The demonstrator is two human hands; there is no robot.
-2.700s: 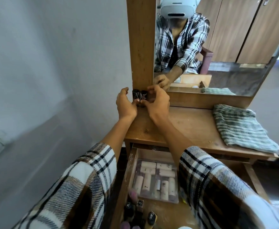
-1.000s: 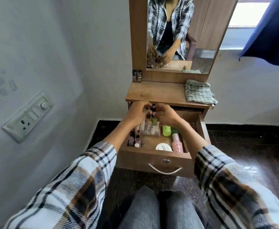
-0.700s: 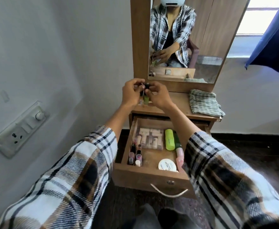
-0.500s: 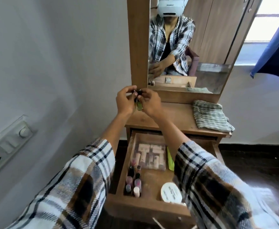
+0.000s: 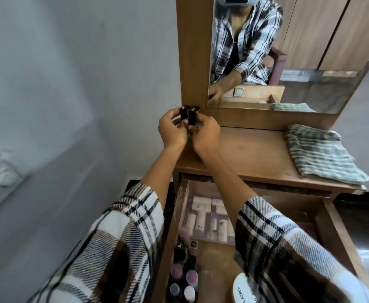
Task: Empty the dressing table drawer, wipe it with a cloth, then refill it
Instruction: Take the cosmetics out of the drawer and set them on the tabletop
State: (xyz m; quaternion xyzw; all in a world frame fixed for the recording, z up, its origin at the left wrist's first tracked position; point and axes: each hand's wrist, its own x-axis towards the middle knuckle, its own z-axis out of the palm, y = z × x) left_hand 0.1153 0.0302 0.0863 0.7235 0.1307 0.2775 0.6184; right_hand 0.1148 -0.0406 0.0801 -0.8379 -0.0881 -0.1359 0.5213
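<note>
Both hands up at the far left corner of the tabletop (image 5: pixel 255 154), against the mirror frame (image 5: pixel 194 51). Left hand (image 5: pixel 171 133) and right hand (image 5: pixel 206 136) curled together round small black-capped bottles (image 5: pixel 189 115) (exact count hard to tell; a glimpse of green below). Drawer (image 5: pixel 177 226) pulled out near, with bottles and a clear box inside. Folded cloth (image 5: pixel 319 154) lying far right on the top. Risk, judged: narrow bottles set down in a bunch, toppling or rolling off the left edge.
</note>
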